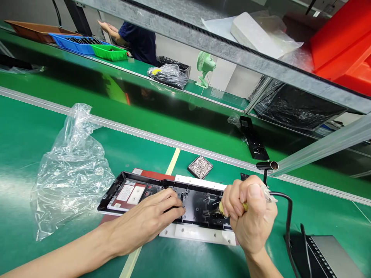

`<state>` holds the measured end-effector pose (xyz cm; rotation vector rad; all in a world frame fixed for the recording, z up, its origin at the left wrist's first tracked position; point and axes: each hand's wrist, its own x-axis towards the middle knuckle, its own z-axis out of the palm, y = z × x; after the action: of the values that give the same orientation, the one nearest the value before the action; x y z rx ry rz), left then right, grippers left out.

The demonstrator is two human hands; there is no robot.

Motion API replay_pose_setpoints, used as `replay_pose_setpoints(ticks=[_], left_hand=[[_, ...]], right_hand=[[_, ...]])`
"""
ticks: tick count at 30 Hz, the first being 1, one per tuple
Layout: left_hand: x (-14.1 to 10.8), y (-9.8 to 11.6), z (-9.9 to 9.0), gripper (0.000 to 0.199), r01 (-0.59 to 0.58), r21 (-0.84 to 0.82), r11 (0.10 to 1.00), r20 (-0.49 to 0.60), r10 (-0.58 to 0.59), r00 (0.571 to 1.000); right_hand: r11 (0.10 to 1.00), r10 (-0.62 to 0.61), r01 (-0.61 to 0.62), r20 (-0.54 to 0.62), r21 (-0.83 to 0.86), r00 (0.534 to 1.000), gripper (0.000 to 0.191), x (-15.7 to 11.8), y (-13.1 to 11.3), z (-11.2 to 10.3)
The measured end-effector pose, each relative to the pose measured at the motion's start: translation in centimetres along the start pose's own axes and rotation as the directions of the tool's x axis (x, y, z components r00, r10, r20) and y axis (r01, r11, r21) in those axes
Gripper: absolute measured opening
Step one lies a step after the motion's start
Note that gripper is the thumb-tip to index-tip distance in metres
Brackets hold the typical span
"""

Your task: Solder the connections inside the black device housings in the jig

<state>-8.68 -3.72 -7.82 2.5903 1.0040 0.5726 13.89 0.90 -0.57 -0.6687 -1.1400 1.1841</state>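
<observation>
A long black plastic housing (197, 209) lies open side up in a white fixture (199, 234) on the green bench. My left hand (155, 214) rests across its middle, fingers bent and pressed down inside it; the thumb is hidden. My right hand (251, 210) is closed in a fist around a corded soldering iron (220, 210) with a yellow handle. Its metal tip slants down to the left, into the right half of the housing. Whether the tip touches the plastic I cannot tell. A black cord (290, 216) runs from behind the fist down to the right.
Behind the housing sits a small square tray (200, 167) of tiny metal pieces. A metal tube holder (267, 166) stands beyond my right hand. Clear plastic bag (72, 170) at left; grey-topped black box (333, 255) at lower right. A metal shelf (185, 33) hangs overhead. Across sits another person (139, 42).
</observation>
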Motion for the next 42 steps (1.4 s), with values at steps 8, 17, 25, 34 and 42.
replay_pose_setpoints(ticks=[8, 17, 25, 34, 42], left_hand=[[4.5, -2.1, -2.2, 0.025, 0.093, -0.018, 0.996, -0.117, -0.094, 0.989], [13.4, -9.6, -0.2, 0.022, 0.241, 0.089, 0.966, 0.009, -0.243, 0.970], [14.9, -10.5, 1.4, 0.027, 0.206, 0.188, 0.960, 0.028, -0.215, 0.976], [15.6, -9.7, 1.2, 0.028, 0.157, 0.122, 0.980, -0.010, -0.156, 0.988], [10.8, -6.7, -2.9, 0.019, 0.357, -0.118, 0.926, -0.060, -0.366, 0.929]], right_hand=[[1.000, 0.009, -0.008, -0.007, 0.026, 1.000, 0.036, 0.0, 0.1, 0.2], [0.998, 0.039, -0.038, -0.009, 0.054, 0.999, 0.037, 0.0, 0.3, 0.1], [0.994, 0.077, -0.075, -0.017, 0.081, 0.997, 0.038, 0.0, 0.4, 0.1], [0.995, 0.072, -0.071, -0.023, 0.069, 0.997, 0.038, 0.2, 0.2, 0.2], [0.996, 0.057, -0.055, -0.025, 0.065, 0.998, 0.036, 0.2, 0.1, 0.2]])
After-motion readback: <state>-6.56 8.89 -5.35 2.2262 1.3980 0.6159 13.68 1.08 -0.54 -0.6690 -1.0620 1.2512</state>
